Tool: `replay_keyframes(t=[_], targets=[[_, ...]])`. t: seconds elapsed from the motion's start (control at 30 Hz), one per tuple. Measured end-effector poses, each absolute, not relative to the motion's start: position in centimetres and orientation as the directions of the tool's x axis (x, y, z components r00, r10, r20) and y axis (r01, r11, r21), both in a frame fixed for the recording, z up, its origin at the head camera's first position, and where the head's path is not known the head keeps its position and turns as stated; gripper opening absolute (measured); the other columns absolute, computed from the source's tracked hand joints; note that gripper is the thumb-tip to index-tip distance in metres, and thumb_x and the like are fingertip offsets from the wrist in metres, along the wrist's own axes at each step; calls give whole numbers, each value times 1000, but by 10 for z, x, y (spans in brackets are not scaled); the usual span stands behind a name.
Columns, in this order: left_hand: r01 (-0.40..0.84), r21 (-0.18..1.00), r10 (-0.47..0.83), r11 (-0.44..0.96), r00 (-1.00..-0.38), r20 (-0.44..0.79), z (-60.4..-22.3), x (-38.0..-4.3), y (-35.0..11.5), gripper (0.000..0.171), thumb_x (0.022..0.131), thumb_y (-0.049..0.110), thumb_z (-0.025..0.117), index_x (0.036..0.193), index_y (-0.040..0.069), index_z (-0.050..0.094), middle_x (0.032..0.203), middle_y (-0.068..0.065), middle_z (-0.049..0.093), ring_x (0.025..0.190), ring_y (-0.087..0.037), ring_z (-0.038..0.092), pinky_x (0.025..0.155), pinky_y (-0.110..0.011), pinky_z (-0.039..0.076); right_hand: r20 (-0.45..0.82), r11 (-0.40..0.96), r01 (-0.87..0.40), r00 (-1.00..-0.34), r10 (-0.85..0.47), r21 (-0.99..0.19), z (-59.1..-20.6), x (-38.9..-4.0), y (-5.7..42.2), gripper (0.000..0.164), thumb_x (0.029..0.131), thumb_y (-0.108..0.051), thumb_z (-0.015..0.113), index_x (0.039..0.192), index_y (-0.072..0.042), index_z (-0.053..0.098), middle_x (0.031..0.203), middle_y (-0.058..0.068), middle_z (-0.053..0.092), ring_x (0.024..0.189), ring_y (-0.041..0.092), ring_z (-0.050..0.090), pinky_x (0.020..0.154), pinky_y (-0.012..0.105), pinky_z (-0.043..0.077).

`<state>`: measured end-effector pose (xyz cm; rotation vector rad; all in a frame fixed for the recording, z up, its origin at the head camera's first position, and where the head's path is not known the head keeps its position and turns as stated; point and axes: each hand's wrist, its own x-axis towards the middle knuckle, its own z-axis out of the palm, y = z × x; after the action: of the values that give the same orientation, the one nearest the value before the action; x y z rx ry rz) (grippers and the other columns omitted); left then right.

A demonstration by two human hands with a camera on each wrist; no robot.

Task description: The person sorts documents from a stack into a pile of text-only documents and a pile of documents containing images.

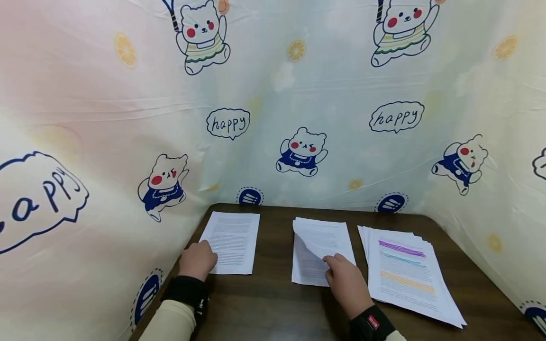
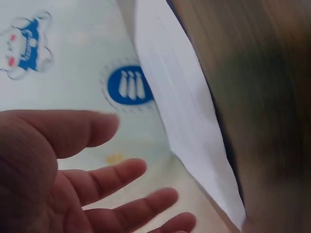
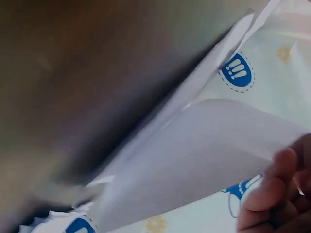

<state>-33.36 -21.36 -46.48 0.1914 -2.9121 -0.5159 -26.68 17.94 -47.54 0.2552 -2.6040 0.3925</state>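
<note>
My right hand [image 1: 347, 286] pinches the lower edge of a printed sheet of paper [image 1: 330, 237] at the middle of the table. This sheet curls up off another printed sheet [image 1: 308, 267] beneath it; the right wrist view shows the raised paper [image 3: 189, 160] bowed between the fingers [image 3: 265, 194] and the pages below. At the left, my left hand [image 1: 197, 260] is by the lower left edge of a printed sheet [image 1: 234, 241] lying flat. In the left wrist view its fingers [image 2: 131, 213] are spread and loosely bent, with nothing between them and the thumb.
A stack of printed sheets [image 1: 407, 270] lies slightly fanned at the right, its top page marked with purple, blue and orange highlighter. The dark wooden table [image 1: 264, 308] is bordered at the back and sides by a patterned curtain [image 1: 264, 166] with cartoon bears.
</note>
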Motion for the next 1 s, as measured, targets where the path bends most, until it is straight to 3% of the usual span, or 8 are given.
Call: replay_keyframes(t=[0.13, 0.23, 0.43, 0.6, 0.67, 0.8, 0.9, 1.0], targets=[[-149, 342, -192, 928, -977, 95, -468, -335, -221, 20, 88, 8, 65, 90, -10, 72, 70, -15, 65, 59, -27, 58, 50, -36, 44, 427, 947, -224, -898, -108, -230, -465, -272, 177, 25, 85, 3, 76, 107, -9, 80, 86, 0, 70, 72, 9, 56, 69, 33, 55], [-192, 338, -215, 921, -976, 34, -470, -338, -220, 24, 85, 10, 70, 95, -11, 72, 79, -22, 67, 69, -36, 62, 60, -44, 50, 335, 950, -206, -935, -121, -233, -459, -275, 175, 25, 87, 2, 77, 108, -10, 81, 89, 1, 71, 74, 10, 58, 72, 35, 57], [-299, 335, -282, 894, -954, -98, -476, -349, -214, 62, 82, 24, 83, 125, -15, 60, 115, -49, 51, 108, -64, 49, 87, -71, 52, 211, 946, -231, -960, -184, -226, -463, -286, 178, 25, 88, 6, 72, 105, -10, 83, 89, 3, 71, 76, 12, 61, 75, 38, 57], [-286, 321, -264, 903, -958, -110, -481, -353, -213, 74, 77, 29, 91, 126, -15, 58, 111, -43, 58, 104, -59, 54, 87, -69, 53, 128, 934, -254, -965, -228, -251, -470, -284, 186, 17, 89, -1, 77, 103, -9, 82, 94, 4, 75, 88, 19, 68, 86, 45, 58], [-255, 322, -243, 912, -967, -78, -481, -349, -213, 65, 80, 24, 87, 123, -16, 59, 105, -37, 64, 95, -50, 62, 81, -62, 56, 102, 932, -249, -968, -230, -264, -473, -281, 189, 13, 90, -7, 79, 103, -9, 82, 97, 3, 76, 93, 21, 70, 89, 48, 58], [-141, 348, -164, 927, -986, 38, -478, -343, -211, 17, 94, 3, 64, 100, -12, 68, 85, -22, 70, 72, -31, 64, 64, -46, 55, 68, 925, -220, -976, -209, -311, -467, -272, 193, 11, 94, -18, 78, 102, -12, 82, 98, -1, 78, 87, 17, 67, 82, 46, 56], [-16, 383, -67, 924, -990, 120, -474, -342, -201, 22, 96, -7, 53, 89, -6, 73, 86, -19, 72, 75, -30, 67, 67, -44, 57, 50, 913, -199, -980, -194, -355, -457, -264, 195, 12, 96, -21, 76, 104, -14, 82, 96, -5, 76, 78, 13, 59, 73, 39, 52], [60, 455, -17, 889, -986, 164, -467, -342, -184, 27, 95, -9, 52, 103, -5, 77, 108, -22, 77, 99, -36, 73, 86, -48, 60, 41, 901, -174, -984, -172, -397, -445, -252, 200, 11, 97, -22, 75, 105, -17, 81, 92, -8, 72, 75, 12, 55, 70, 35, 47]])
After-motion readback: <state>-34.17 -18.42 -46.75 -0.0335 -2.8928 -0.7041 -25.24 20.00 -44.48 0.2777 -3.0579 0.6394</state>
